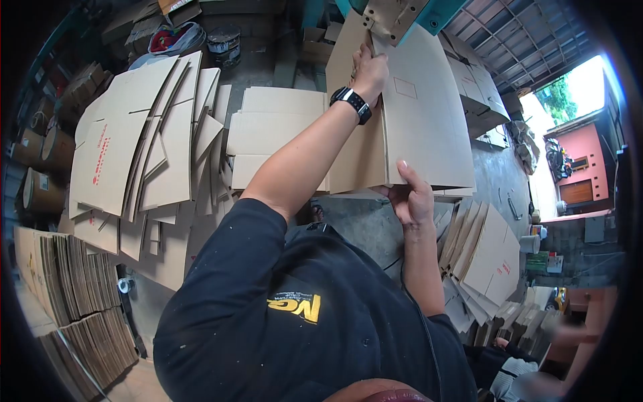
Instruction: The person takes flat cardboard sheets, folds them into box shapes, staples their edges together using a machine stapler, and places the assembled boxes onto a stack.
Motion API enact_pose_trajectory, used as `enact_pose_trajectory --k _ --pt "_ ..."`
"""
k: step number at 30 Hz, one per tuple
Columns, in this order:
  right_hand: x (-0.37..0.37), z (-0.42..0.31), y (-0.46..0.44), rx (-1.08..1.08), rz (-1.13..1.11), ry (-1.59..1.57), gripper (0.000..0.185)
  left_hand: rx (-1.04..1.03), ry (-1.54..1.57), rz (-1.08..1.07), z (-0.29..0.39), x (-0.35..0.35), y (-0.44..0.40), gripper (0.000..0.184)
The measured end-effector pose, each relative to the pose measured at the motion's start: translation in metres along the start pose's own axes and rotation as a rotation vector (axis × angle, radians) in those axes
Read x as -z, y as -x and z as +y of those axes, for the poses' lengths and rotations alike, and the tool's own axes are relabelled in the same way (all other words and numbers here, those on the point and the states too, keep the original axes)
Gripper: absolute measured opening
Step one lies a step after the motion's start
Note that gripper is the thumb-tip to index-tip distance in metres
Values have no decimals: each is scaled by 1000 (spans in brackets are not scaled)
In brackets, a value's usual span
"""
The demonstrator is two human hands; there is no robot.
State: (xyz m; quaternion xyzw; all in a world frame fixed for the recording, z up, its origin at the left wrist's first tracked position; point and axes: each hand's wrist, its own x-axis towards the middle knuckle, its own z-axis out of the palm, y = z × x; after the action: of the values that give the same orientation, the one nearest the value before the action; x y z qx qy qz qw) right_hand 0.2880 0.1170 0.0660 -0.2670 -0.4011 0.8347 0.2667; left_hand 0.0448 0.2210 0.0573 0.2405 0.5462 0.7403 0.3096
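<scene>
A folded cardboard box blank (429, 127) lies under the metal head (390, 19) of a teal machine. My left hand (370, 72), with a black watch on its wrist, is closed on the blank's inner flap just below that head. Its fingertips are partly hidden by the board. At the near edge, my right hand (411, 195) pinches the same blank, thumb on top and fingers underneath. Another flat cardboard sheet (278, 127) extends to the left of the blank.
Loose printed cardboard sheets (114, 134) are piled at left, above bundled cardboard stacks (80, 315). More cardboard sheets (492, 251) lean at right. Beyond them a co-worker (512, 372) is at the lower right. Fibre drums (43, 191) line the left wall.
</scene>
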Motion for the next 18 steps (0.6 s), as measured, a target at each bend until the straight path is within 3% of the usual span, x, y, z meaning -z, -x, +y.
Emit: enact_pose_trajectory --k 18 --pt "10 7 9 -18 55 -27 39 9 -74 -12 10 3 22 78"
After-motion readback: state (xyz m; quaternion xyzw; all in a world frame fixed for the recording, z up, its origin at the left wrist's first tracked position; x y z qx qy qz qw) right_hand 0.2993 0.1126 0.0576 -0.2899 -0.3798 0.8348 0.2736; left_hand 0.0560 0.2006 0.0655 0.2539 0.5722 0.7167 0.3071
